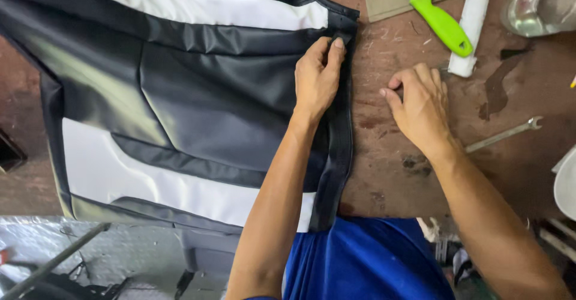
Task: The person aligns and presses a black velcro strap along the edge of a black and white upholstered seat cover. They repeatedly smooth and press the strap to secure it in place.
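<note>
cover: a black and white leatherette seat cover [198, 96] is spread flat over the left part of the counter [390, 156], its near edge hanging just over the counter's front.
surface: glossy panels are seen, creased and rippled; it is judged soft, limp and light, likely slick under a flat palm.
edge strip: a black stitched border [341, 138] runs down the cover's right side, slightly folded; it is judged the firmest place to be gripped, since the seam is doubled there.
left hand: the left hand [317, 78] is laid on the cover, its fingertips pinched narrowly on the border near the top corner.
right hand: the right hand [420, 105] is rested on bare counter just beside the border, fingers curled loosely, nothing held.
knife: a green-handled knife [441, 21] lies beyond the right hand, well apart from the cover.
roll: a white roll [474, 18] lies just beside the knife.
wrench: a metal wrench [504, 133] lies to the right.
</note>
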